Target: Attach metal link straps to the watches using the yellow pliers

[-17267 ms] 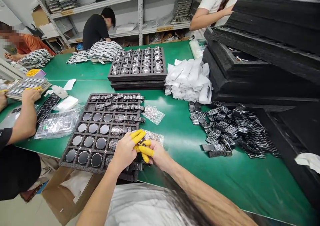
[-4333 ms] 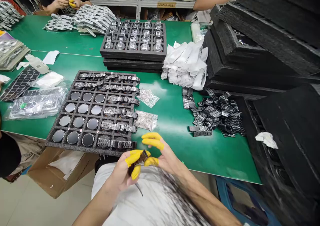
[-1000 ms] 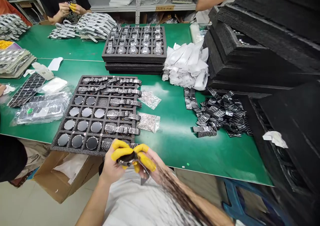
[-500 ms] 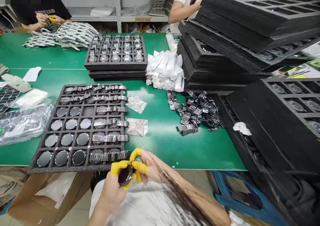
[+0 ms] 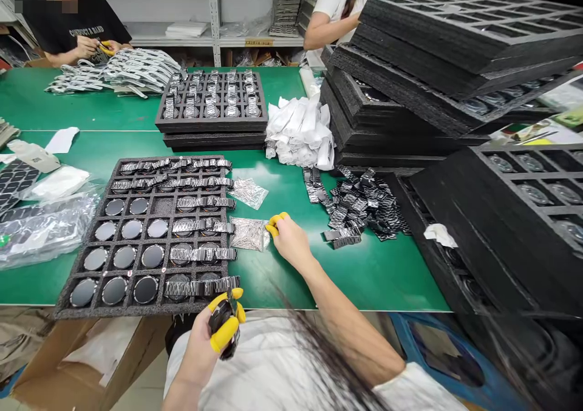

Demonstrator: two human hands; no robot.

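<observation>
My left hand [image 5: 203, 338], with yellow finger cots, grips a dark watch [image 5: 219, 315] in front of my lap, just below the foam tray [image 5: 157, 308]. Part of the watch's band hangs under the fingers. My right hand [image 5: 291, 241], also in yellow finger cots, has its fingers pressed together at the right edge of a clear bag of small metal pins [image 5: 248, 234]; whether a pin is between them is hidden. The tray's cells hold round watch heads [image 5: 124, 257], several with black link bands [image 5: 200, 254] attached. One cell in the third row is bare foam.
Another bag of pins [image 5: 249, 191] lies behind. Loose black link bands [image 5: 359, 204] and white wrapped pieces [image 5: 300, 132] lie right of centre. Foam trays are stacked at right [image 5: 437, 47] and behind [image 5: 212, 122]. Two people [image 5: 84, 28] work across the table.
My right hand has left the watch and reached forward to the bag of pins. My left hand still holds the watch, turned and slightly lower. The view has shifted a little.
</observation>
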